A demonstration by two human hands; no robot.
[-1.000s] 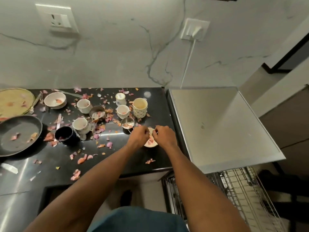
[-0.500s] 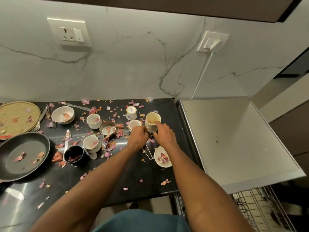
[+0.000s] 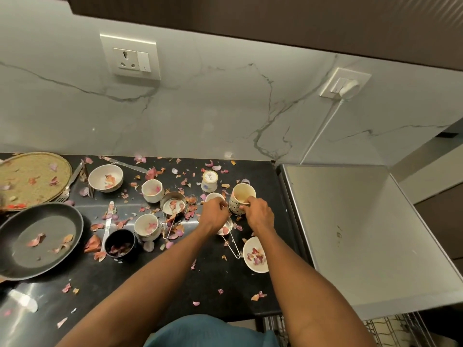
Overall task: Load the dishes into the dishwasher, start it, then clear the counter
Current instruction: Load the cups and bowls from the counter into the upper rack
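My right hand (image 3: 258, 215) grips the rim of a tall cream mug with dark dots (image 3: 240, 199), thumb inside its mouth. My left hand (image 3: 215, 214) curls its fingers on the rim of a small white cup (image 3: 213, 196) just left of that mug. Under my left wrist lies a small steel cup with a wire handle (image 3: 227, 230). A small white bowl with petals (image 3: 255, 254) sits near the counter's right edge. The dishwasher's wire rack (image 3: 390, 330) shows at the bottom right.
The black counter (image 3: 175, 276) is strewn with petals. On it stand other cups (image 3: 152, 190), a steel cup (image 3: 172, 203), a black cup (image 3: 120, 244), a white bowl (image 3: 106, 177), a dark pan (image 3: 37, 240), a woven mat (image 3: 31, 179), cutlery and a small jar (image 3: 209, 181). A steel-topped unit (image 3: 360, 229) adjoins the counter on the right.
Both hands left the small white bowl and moved back across the counter to the dotted mug and the small cup. The view has tilted up toward the wall.
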